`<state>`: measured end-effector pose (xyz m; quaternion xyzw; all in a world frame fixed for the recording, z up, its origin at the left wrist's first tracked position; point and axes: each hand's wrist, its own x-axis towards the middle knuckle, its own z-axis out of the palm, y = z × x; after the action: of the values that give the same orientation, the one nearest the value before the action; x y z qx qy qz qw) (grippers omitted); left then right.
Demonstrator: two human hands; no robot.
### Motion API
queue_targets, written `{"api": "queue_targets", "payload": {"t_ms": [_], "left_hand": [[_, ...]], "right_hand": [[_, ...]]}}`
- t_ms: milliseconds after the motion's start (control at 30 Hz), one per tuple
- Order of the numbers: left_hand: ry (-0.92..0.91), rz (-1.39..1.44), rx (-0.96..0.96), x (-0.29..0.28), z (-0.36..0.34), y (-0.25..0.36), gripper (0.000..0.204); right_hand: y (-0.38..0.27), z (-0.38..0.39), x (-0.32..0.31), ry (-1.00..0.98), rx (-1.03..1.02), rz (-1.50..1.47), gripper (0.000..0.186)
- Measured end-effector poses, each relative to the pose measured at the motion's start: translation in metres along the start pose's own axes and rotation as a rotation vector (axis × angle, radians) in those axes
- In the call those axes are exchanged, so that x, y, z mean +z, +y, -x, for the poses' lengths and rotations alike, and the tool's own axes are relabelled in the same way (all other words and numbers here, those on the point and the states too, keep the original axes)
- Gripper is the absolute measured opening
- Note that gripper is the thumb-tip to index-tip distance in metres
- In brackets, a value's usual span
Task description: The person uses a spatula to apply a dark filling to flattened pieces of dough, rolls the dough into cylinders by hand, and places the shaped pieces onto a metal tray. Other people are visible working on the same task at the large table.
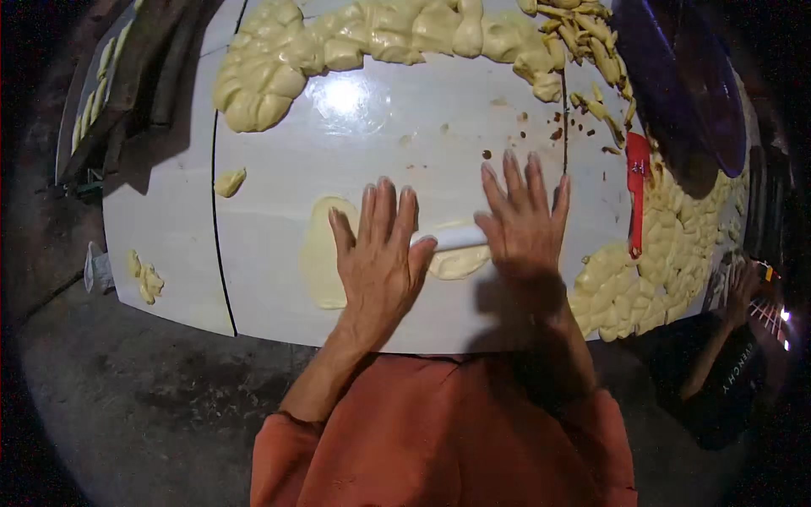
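A white rolling pin [456,238] lies across a flattened sheet of pale dough [325,253] near the table's [279,152] near edge. The left hand [380,258] and right hand [524,224] press flat on it, fingers spread wide. Dough lumps [279,63] crowd the far edge; a red scraper [638,198] lies toward the right edge.

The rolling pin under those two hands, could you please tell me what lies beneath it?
A flattened sheet of yellow dough lies under the white rolling pin, on the white table. The left hand and right hand cover most of the pin and the dough's middle.
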<state>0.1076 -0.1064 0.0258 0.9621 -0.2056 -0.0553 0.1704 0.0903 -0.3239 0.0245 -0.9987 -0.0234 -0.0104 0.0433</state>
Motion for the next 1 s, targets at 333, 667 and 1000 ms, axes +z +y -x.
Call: {"api": "queue_targets", "payload": {"t_ms": [333, 667, 1000], "left_hand": [[0.059, -0.042, 0.108, -0.007, -0.083, -0.018, 0.054], [0.04, -0.03, 0.224, 0.001, -0.028, -0.005, 0.059], [0.028, 0.071, 0.204, 0.025, 0.099, 0.019, 0.07]], "right_hand": [[0.028, -0.042, -0.019, -0.036, -0.327, -0.41, 0.069], [0.007, 0.015, -0.02, -0.029, -0.277, -0.07, 0.064], [-0.015, 0.139, 0.008, -0.002, -0.172, -0.159, 0.068]]}}
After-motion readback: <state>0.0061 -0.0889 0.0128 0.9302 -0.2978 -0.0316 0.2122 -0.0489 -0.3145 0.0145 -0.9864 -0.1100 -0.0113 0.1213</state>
